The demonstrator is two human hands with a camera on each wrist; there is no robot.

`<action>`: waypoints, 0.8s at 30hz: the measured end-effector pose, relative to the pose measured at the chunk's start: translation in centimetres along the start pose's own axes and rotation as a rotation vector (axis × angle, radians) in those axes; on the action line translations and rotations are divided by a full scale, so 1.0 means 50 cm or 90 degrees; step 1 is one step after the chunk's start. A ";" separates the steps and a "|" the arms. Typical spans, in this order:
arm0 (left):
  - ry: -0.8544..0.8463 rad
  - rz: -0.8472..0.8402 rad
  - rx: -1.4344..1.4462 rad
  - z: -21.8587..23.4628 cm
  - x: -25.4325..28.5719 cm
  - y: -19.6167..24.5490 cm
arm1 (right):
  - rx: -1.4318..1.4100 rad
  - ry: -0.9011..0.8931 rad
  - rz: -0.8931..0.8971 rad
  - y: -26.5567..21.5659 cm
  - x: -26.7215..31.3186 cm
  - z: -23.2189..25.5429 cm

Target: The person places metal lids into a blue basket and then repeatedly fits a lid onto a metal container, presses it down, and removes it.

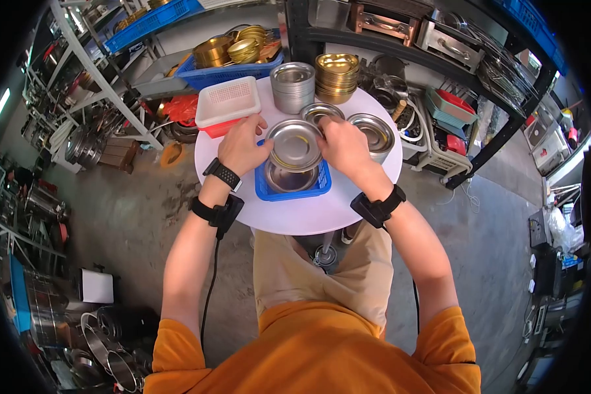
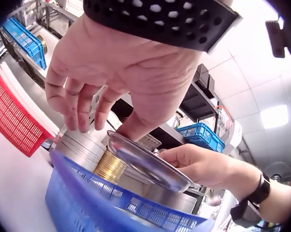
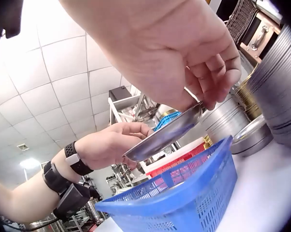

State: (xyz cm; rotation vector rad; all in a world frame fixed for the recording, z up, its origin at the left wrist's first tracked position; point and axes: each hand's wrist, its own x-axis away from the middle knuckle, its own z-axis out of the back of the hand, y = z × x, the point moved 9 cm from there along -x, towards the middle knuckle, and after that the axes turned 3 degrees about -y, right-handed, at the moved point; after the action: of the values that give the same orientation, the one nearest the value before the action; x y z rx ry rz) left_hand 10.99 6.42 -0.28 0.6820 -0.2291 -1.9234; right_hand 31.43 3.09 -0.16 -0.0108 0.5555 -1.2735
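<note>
A shallow round stainless steel plate [image 1: 295,144] is held tilted above a blue plastic basket [image 1: 261,187]. My right hand [image 1: 345,146] pinches its right rim between thumb and curled fingers, as the right wrist view shows. At the opposite rim is my left hand [image 1: 243,146], its thumb touching the edge and its other fingers [image 2: 82,108] loosely bent away from the plate. Inside the basket lies another steel plate [image 1: 289,180], partly covered by the held one.
Behind stand a silver stack [image 1: 293,92] and a gold stack [image 1: 337,79] of dishes. More steel dishes [image 1: 374,134] stand at the right, with a smaller pile [image 1: 322,111] beyond my right hand. White and red baskets [image 1: 226,102] sit back left on the round white table [image 1: 276,220].
</note>
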 end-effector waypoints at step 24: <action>-0.104 0.076 -0.044 -0.089 0.062 -0.056 | 0.026 0.024 0.069 -0.028 0.040 -0.077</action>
State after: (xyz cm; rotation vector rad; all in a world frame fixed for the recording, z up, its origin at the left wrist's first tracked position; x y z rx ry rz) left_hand 10.36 5.55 -6.31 0.4554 -0.2972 -1.8642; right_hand 29.00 2.00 -3.85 0.0764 0.5558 -1.1807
